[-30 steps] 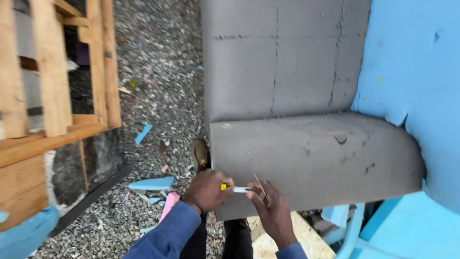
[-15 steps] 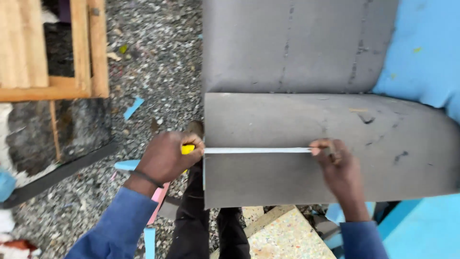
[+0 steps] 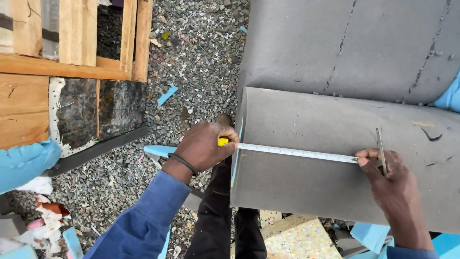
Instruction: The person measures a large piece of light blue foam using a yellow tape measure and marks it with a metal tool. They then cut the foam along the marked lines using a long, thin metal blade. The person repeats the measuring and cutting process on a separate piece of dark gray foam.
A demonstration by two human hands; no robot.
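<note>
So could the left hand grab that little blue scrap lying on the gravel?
Probably not right now. The left hand is busy holding the yellow tape measure at the grey foam sheet's edge. The blue scrap lies apart on the gravel, with nothing blocking it.

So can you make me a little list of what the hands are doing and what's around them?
left hand: holds a yellow tape measure at the left edge of the grey foam sheet
right hand: pins the tape's far end on the sheet, with a thin metal tool
tape: stretched flat across the sheet
ground: gravel with blue scraps
upper left: wooden frame
</note>
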